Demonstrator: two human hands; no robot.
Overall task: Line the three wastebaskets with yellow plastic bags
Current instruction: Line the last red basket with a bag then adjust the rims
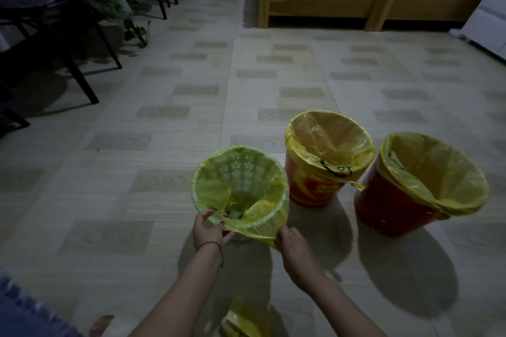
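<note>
On the tiled floor, the left hand and right hand each pinch the yellow bag at the green wastebasket's near rim; two red wastebaskets beside it are lined.

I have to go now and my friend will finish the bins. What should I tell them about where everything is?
Left hand and right hand both pinch the yellow bag at the near rim of the green basket.
Done: the two red baskets, middle and right, already wear bags over their rims.
Left: pull the near edge of the green basket's bag down over the rim.
Spare yellow bags lie on the floor near your feet.
</note>
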